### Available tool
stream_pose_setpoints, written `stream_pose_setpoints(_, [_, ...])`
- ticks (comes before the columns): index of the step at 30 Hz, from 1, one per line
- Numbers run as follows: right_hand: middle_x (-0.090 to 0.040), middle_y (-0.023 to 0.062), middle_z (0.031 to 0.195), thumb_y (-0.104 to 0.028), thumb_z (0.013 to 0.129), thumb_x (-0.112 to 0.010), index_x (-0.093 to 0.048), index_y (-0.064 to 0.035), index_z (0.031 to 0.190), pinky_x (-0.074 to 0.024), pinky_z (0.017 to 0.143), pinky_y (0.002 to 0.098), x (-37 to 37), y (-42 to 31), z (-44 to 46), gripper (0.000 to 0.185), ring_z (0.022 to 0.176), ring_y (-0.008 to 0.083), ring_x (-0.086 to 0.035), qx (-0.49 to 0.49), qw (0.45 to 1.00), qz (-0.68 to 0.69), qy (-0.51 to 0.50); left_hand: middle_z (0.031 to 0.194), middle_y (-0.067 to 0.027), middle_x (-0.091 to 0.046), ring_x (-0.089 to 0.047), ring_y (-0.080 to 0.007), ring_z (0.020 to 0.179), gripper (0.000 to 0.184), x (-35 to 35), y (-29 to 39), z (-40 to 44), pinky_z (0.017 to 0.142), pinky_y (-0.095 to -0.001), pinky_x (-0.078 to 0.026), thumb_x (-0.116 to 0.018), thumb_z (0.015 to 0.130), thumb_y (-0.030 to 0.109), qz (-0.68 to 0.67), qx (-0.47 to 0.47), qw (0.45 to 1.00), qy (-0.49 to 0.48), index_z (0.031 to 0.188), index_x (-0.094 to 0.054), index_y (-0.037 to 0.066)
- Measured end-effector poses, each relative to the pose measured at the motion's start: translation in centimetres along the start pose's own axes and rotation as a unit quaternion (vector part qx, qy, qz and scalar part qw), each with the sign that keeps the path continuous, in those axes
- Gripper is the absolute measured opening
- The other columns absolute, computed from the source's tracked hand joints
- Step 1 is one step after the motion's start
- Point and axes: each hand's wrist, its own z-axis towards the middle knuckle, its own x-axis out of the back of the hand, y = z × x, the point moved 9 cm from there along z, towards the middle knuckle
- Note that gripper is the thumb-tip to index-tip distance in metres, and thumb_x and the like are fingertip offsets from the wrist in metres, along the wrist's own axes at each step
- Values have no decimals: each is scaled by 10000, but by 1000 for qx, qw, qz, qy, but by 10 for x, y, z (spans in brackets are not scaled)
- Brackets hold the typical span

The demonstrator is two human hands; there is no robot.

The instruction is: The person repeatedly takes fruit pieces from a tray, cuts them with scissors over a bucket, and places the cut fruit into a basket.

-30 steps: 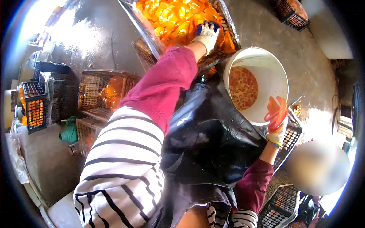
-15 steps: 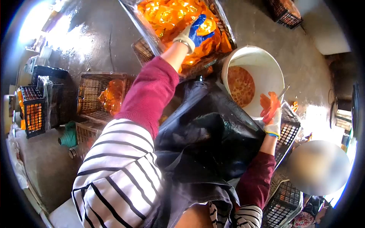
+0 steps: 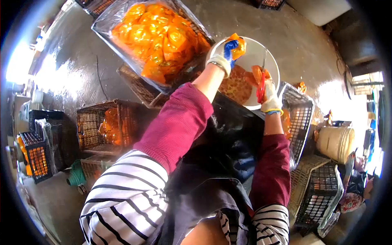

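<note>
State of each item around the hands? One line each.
Left hand: gloved, closed
Orange piece: gripped in left hand
Right hand: gloved, closed
Red-handled knife: held, blade bare
White bucket: open, partly filled
Plastic-lined crate: open, heaped with orange pieces
Brown crate: open, partly filled

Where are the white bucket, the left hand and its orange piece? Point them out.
White bucket (image 3: 257,54), head view: bare inner wall.
Left hand (image 3: 227,54), head view: middle of the glove.
Orange piece (image 3: 240,47), head view: its exposed face.
</note>
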Motion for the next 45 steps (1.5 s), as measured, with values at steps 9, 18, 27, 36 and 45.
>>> stream_pose_setpoints(9, [-600, 59, 1004, -203, 876, -640, -561, -24, 1092, -510, 803, 301, 16, 55, 26, 291, 968, 162, -592, -38, 994, -39, -94, 1113, -93, -613, -594, -217, 1011, 403, -26, 18, -24, 836, -337, -498, -632, 864, 279, 448, -121, 886, -21, 1183, -527, 56])
stream_pose_setpoints(18, [-639, 80, 952, -216, 903, -596, -549, -20, 1146, -490, 631, 225, -5, 18, -2, 315, 799, 125, -617, -102, 988, -107, -54, 1207, -81, -573, -561, -200, 1103, 478, -53, 7, -28, 941, -289, -447, -629, 793, 20, 703, -208, 667, -132, 1249, -495, 72])
stream_pose_setpoints(27, [-666, 144, 904, -312, 918, -572, -537, -36, 1161, -492, 608, 231, 7, 43, 27, 370, 686, 158, -623, -24, 991, -128, -22, 1092, -83, -619, -568, -182, 1028, 442, -16, 10, -19, 868, -263, -436, -518, 928, 402, 697, -80, 713, 10, 1196, -574, 55])
stream_pose_setpoints(36, [-674, 115, 861, -336, 885, -623, -530, -37, 1170, -494, 631, 227, 49, 11, -7, 423, 659, 150, -628, -59, 997, -51, -7, 1023, -58, -646, -597, -173, 963, 284, -84, -62, -43, 839, -265, -484, -563, 908, 227, 664, 63, 724, -176, 1102, -613, 25])
stream_pose_setpoints(45, [-672, 84, 855, -347, 886, -620, -573, -74, 1118, -498, 630, 247, 185, -3, -92, 362, 729, 132, -636, 0, 986, 32, 166, 888, -140, -670, -618, -218, 813, 359, -132, -233, -57, 746, -331, -470, -597, 785, 303, 835, 99, 499, -209, 1023, -653, 40])
